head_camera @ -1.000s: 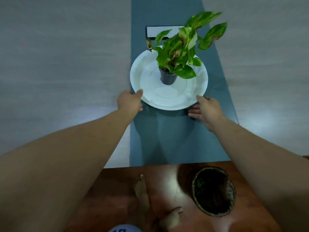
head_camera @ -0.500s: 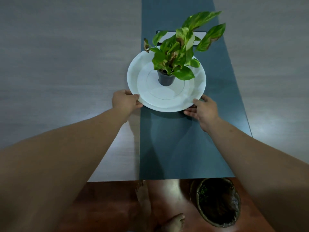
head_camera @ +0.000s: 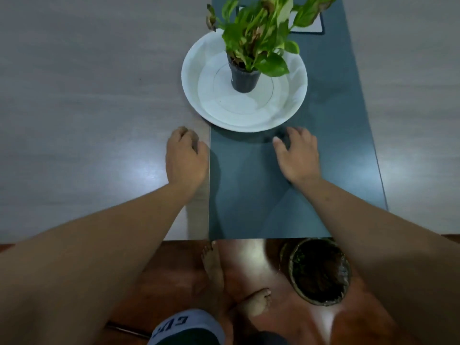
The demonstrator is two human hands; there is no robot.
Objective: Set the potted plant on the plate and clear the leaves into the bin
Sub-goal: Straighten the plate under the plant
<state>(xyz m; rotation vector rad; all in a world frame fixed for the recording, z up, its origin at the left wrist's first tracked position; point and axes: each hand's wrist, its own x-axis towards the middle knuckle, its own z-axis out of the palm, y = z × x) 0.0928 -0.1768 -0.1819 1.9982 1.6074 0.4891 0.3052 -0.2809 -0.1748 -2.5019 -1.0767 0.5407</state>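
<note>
Potted plant (head_camera: 245, 70) stands upright near the centre of the white plate (head_camera: 199, 68); black pot, green leaves with some brown tips. Plate sits w/ its left rim over the seam between the grey table top (head_camera: 87, 95) and the teal runner (head_camera: 249, 190). Your left hand (head_camera: 185, 158) lies just short of the plate's near-left rim, fingers curled loosely, holding nothing, not touching the plate. Your right hand (head_camera: 297, 155) rests on the runner below the near-right rim, fingers spread, empty, apart from the plate. Open table to the left and right of the plate; clear runner between hands and the near table edge. Woven bin (head_camera: 321, 272) stands on the floor below that edge, right of your bare feet. White card (head_camera: 311, 26) behind the plant: no legible print. Clothing at bottom edge shows letters, approx. "CUC", not fully readable.
</note>
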